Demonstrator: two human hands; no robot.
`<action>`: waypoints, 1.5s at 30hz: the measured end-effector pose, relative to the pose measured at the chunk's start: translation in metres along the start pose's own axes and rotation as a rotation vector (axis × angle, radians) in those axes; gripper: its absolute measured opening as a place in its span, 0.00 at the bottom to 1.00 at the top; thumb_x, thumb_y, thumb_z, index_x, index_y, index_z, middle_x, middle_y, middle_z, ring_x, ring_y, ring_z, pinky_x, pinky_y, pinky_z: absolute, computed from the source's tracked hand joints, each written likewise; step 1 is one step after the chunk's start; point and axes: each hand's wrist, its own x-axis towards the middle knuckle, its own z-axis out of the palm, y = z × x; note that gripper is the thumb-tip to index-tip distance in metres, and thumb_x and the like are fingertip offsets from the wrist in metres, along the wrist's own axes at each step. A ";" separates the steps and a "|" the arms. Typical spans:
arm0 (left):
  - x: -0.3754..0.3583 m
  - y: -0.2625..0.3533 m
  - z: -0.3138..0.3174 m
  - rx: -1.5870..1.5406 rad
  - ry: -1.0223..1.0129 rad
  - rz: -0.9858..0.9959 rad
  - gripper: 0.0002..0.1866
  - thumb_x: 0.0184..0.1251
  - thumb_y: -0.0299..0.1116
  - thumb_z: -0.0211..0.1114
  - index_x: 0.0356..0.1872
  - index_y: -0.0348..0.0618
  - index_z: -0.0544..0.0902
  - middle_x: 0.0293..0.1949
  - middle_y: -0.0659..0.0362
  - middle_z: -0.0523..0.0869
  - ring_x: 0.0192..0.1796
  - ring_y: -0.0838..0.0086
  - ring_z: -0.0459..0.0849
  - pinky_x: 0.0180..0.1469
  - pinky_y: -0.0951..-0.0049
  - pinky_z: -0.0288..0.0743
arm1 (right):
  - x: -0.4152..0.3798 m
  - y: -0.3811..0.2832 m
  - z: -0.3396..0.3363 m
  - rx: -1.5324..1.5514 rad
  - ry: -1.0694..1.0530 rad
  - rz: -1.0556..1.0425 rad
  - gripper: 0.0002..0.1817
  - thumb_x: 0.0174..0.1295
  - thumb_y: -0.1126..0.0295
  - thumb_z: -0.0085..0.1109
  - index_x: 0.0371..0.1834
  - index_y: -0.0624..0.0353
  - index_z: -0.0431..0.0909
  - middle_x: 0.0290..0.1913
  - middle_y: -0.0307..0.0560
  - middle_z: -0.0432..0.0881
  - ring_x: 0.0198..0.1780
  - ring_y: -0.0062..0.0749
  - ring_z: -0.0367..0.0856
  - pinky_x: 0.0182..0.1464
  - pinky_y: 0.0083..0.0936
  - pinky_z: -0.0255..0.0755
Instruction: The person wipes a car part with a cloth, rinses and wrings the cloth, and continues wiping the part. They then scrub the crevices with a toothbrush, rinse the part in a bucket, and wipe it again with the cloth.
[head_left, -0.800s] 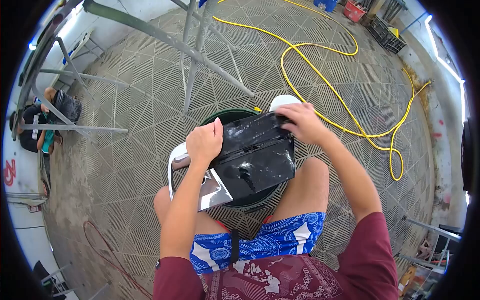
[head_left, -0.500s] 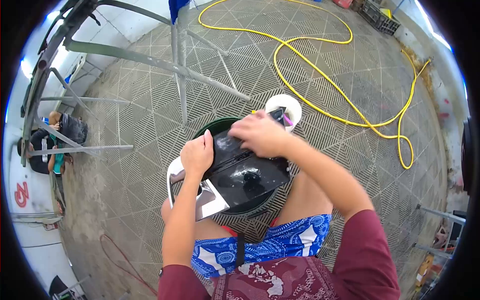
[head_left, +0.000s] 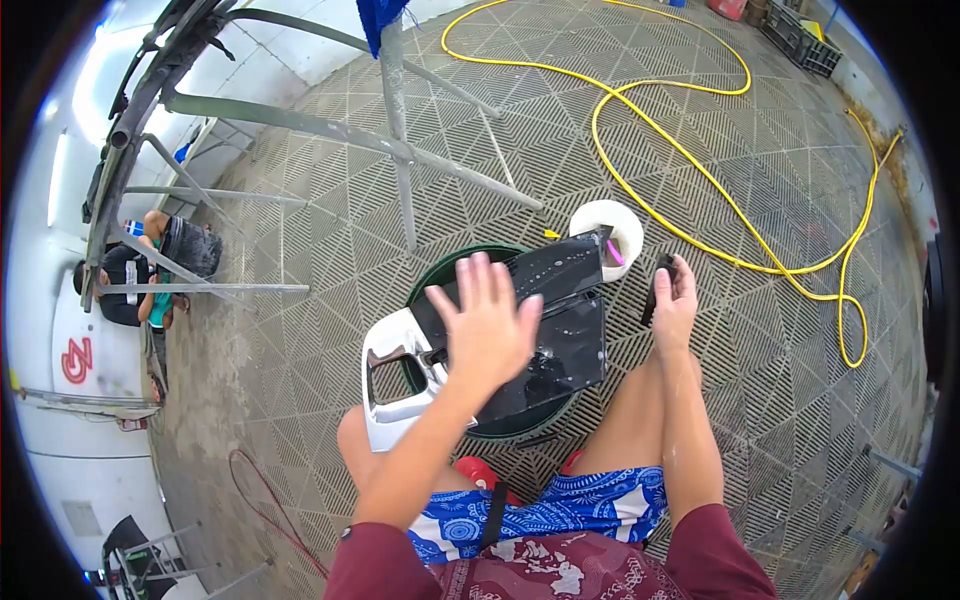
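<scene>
Left hand (head_left: 487, 325) splayed flat, right hand (head_left: 676, 300) curled low.

We see a grated floor (head_left: 300, 300) of patterned tiles carrying everything. On it stand a green tub (head_left: 440, 270), a white bucket (head_left: 625, 225) just beside it, and the legs of a metal stand (head_left: 400, 170). A yellow hose (head_left: 700, 170) loops across it, and a red cord (head_left: 270, 500) lies near the wall.

The only mark I can make out is a red sign (head_left: 77, 360) on the white wall (head_left: 60, 440) at about nine o'clock from me; it looks like a "G" or a "2", but I cannot tell which. Nothing I am handling shows readable lettering.
</scene>
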 end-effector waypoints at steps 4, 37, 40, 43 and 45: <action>0.024 0.092 0.022 -0.169 0.008 0.050 0.39 0.83 0.56 0.44 0.72 0.24 0.70 0.77 0.34 0.67 0.81 0.43 0.61 0.75 0.19 0.41 | 0.009 -0.012 -0.004 -0.040 -0.007 -0.060 0.28 0.78 0.69 0.59 0.76 0.66 0.64 0.55 0.46 0.80 0.53 0.24 0.77 0.59 0.21 0.72; -0.132 0.018 -0.095 -1.046 0.157 -0.272 0.04 0.65 0.25 0.72 0.39 0.36 0.87 0.44 0.49 0.88 0.46 0.59 0.89 0.50 0.65 0.81 | 0.101 -0.033 0.072 -1.096 -0.367 0.104 0.30 0.62 0.45 0.70 0.55 0.61 0.86 0.55 0.63 0.87 0.61 0.57 0.84 0.63 0.47 0.77; -0.177 -0.017 -0.117 -1.023 0.056 -0.326 0.06 0.67 0.25 0.71 0.43 0.37 0.87 0.47 0.50 0.89 0.48 0.62 0.88 0.53 0.66 0.81 | 0.111 -0.062 0.099 -0.914 -0.050 -0.404 0.30 0.66 0.48 0.68 0.62 0.61 0.81 0.65 0.64 0.79 0.66 0.60 0.79 0.67 0.49 0.72; -0.223 -0.026 -0.099 -1.187 -0.005 -0.448 0.09 0.70 0.26 0.71 0.48 0.37 0.86 0.48 0.55 0.89 0.48 0.71 0.87 0.52 0.70 0.81 | 0.088 -0.195 0.145 -0.637 0.022 -0.811 0.25 0.68 0.60 0.68 0.64 0.62 0.77 0.66 0.62 0.76 0.65 0.59 0.77 0.68 0.49 0.71; -0.228 -0.028 -0.101 -1.359 -0.017 -0.544 0.08 0.71 0.26 0.72 0.48 0.37 0.86 0.44 0.59 0.89 0.45 0.78 0.86 0.48 0.74 0.81 | 0.059 -0.298 0.182 -0.387 0.026 -1.012 0.22 0.67 0.65 0.68 0.62 0.63 0.78 0.62 0.60 0.78 0.64 0.58 0.77 0.68 0.47 0.70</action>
